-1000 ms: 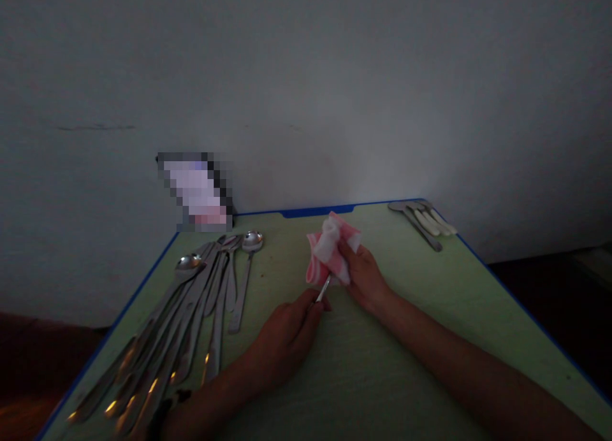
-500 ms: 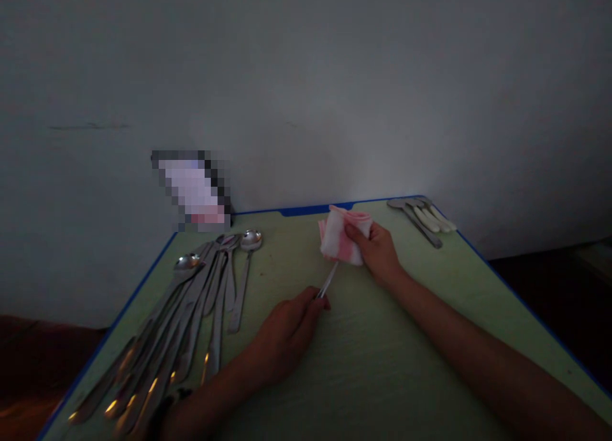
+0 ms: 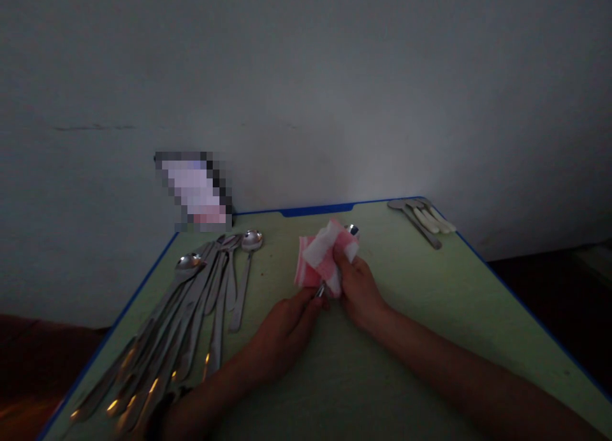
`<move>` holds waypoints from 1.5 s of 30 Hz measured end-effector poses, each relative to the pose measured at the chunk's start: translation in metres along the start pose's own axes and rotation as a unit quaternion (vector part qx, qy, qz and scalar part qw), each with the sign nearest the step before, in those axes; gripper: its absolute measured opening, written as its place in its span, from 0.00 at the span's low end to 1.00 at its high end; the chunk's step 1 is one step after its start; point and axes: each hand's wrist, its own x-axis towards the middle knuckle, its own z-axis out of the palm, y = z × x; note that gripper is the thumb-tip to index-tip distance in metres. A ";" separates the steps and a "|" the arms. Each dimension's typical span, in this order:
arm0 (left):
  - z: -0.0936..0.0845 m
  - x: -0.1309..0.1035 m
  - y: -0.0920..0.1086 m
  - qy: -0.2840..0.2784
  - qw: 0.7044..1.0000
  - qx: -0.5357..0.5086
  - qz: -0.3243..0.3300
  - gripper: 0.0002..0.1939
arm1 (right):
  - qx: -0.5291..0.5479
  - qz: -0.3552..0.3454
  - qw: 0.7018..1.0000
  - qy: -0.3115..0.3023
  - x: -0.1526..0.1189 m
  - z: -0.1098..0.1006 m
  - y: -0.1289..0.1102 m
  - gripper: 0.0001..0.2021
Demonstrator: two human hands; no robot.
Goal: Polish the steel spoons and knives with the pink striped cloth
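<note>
A pale wall (image 3: 335,97) backs a blue-edged, light green table (image 3: 449,281). Metal cutlery (image 3: 194,294) lies in an overlapping pile on its left side; a smaller utensil group (image 3: 421,218) lies at the far right corner. The left hand (image 3: 289,326) is closed on the handle of a spoon (image 3: 352,229), held over the table's middle. The right hand (image 3: 361,291) grips a pink-and-white cloth (image 3: 322,253) wrapped around the spoon, its bowl protruding beyond.

The wall (image 3: 306,97) was behind the table (image 3: 296,403). A pile of spoons (image 3: 190,294) lay on the left, with a phone-like thing (image 3: 194,186) behind. A cloth (image 3: 325,250) was over the middle, around a spoon (image 3: 352,230). More cutlery (image 3: 421,227) lay back right.
</note>
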 end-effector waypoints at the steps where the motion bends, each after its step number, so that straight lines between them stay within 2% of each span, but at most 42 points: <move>1: 0.000 0.000 0.000 0.004 1.000 0.000 -0.002 0.15 | 0.008 0.012 1.000 -0.015 -0.003 0.002 0.001 0.19; 4: 0.000 0.001 0.002 0.006 1.000 0.003 -0.006 0.14 | 0.025 0.026 0.999 -0.030 -0.003 0.003 0.000 0.18; 7: 0.000 -0.001 0.005 0.000 1.000 0.016 -0.014 0.15 | 0.017 -0.005 1.000 -0.001 0.008 -0.003 -0.005 0.19; 10: -0.001 -0.003 0.007 -0.009 0.999 0.030 -0.019 0.17 | -0.059 -0.094 0.993 0.040 0.026 -0.017 -0.019 0.19; 14: -0.002 -0.005 0.009 -0.022 0.999 0.034 -0.001 0.17 | -0.245 -0.260 0.932 0.056 0.046 -0.040 -0.046 0.18; 16: -0.003 -0.005 0.010 -0.034 0.999 0.028 0.008 0.17 | -0.269 -0.289 0.915 0.079 0.051 -0.046 -0.054 0.18; 18: -0.004 -0.005 0.010 -0.037 0.999 0.016 0.008 0.17 | -0.258 -0.279 0.921 0.086 0.052 -0.047 -0.054 0.18; 22: -0.005 -0.005 0.009 -0.021 1.000 -0.004 0.003 0.17 | -0.197 -0.246 0.947 0.064 0.046 -0.039 -0.039 0.19; 26: -0.005 -0.006 0.008 -0.021 1.000 -0.015 0.003 0.17 | -0.111 -0.194 0.971 0.080 0.045 -0.033 -0.028 0.19; 29: -0.005 -0.005 0.009 -0.020 0.999 -0.032 -0.004 0.18 | 0.001 -0.118 0.991 0.063 0.048 -0.031 -0.033 0.17; 31: -0.005 -0.004 0.007 -0.011 0.999 -0.046 -0.005 0.18 | 0.083 -0.075 0.993 0.044 0.049 -0.029 -0.042 0.15; 33: -0.005 -0.002 0.004 0.007 0.998 -0.057 -0.002 0.18 | 0.124 -0.066 0.990 0.003 0.048 -0.027 -0.052 0.15; 35: -0.005 -0.001 0.000 0.023 0.998 -0.062 0.000 0.18 | 0.119 -0.076 0.989 -0.049 0.045 -0.025 -0.058 0.15; 37: -0.005 -0.001 -0.001 0.030 0.997 -0.064 -0.001 0.17 | 0.096 -0.073 0.990 -0.071 0.042 -0.023 -0.057 0.15; 41: -0.005 -0.001 0.002 0.006 0.999 -0.046 -0.005 0.18 | 0.046 -0.033 0.997 -0.059 0.038 -0.021 -0.042 0.16; 45: -0.003 -0.002 0.006 -0.016 1.000 -0.004 0.003 0.18 | 0.023 -0.036 0.999 -0.030 0.039 -0.025 -0.032 0.19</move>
